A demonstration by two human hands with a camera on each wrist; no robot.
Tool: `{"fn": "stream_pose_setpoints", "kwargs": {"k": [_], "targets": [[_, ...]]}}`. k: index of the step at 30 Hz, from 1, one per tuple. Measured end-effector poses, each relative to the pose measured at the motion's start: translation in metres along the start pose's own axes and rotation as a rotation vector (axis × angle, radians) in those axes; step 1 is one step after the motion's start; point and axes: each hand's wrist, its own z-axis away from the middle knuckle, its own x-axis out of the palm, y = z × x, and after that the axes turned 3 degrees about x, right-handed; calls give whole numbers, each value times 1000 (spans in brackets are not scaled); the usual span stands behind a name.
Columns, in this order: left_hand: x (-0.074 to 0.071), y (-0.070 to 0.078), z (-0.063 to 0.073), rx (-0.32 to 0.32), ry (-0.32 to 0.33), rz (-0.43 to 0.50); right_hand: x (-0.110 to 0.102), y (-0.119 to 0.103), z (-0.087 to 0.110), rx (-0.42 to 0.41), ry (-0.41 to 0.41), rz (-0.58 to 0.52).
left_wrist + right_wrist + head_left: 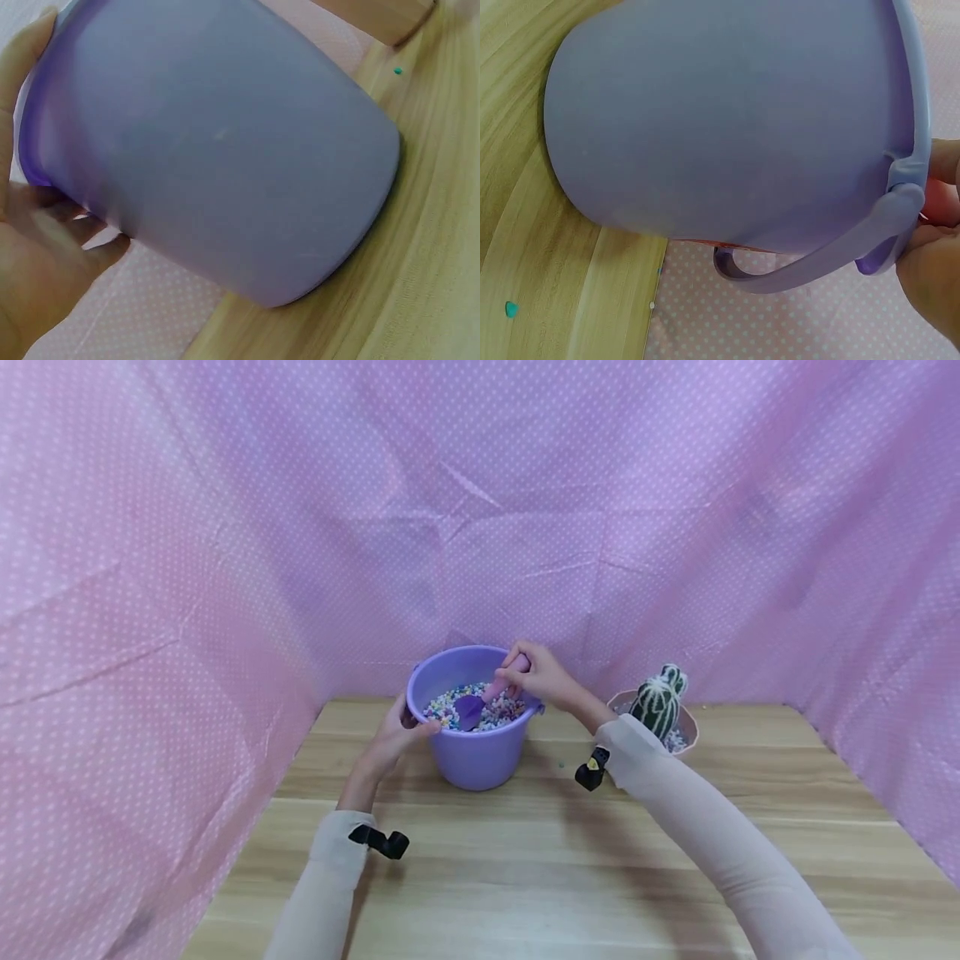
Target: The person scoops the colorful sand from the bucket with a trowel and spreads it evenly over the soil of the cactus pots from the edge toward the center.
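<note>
A light purple bucket (pixel 480 760) stands on the wooden table, partly filled with small multicoloured beads (pixel 448 703). At its left side my left hand (pixel 392 739) grips the rim, thumb on the front edge. The left wrist view shows the fingers of that hand (pixel 46 259) against the bucket wall (pixel 217 150). My right hand (pixel 546 678) holds a toy shovel by its pink handle (pixel 496 688), over the bucket's right rim. The shovel's purple blade (pixel 469 713) rests in the beads. In the right wrist view, the bucket's carrying handle (pixel 817 262) hangs down behind.
Right of the bucket, a knitted cactus (pixel 655 708) sits in a pale pink pot (pixel 692 733), close to my right forearm. One green bead (pixel 511 309) lies loose on the table (pixel 480 877). Pink dotted cloth (pixel 525 543) encloses the back and sides.
</note>
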Motion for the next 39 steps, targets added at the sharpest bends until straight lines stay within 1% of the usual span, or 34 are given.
{"fn": "stream_pose_setpoints", "kwargs": {"k": [3,5,11,15,19,21,25,30,33,36,39], "targets": [[3,0,3,47,92,12,0,-3,1,-9,-7,1],[5,0,4,56,136,23,-1,-5,0,-12,-7,6],[15,-1,4,37,225,93,-6,-7,-3,-9,4,25],[22,-3,7,31,294,131,-5,-2,-3,-12,5,5],[30,-7,13,53,363,176,-3,1,0,-31,9,-9],[32,-9,15,70,388,203,-2,2,2,-38,7,-11],[36,-10,18,93,408,221,-1,3,2,-41,8,-10],[35,-11,18,104,401,229,0,3,2,-43,10,-17],[34,-10,19,95,392,234,-1,3,2,-44,5,-28],[33,-8,20,73,383,231,-2,3,2,-39,-1,-33],[31,-6,20,53,370,214,-3,2,2,-16,-3,-43]]}}
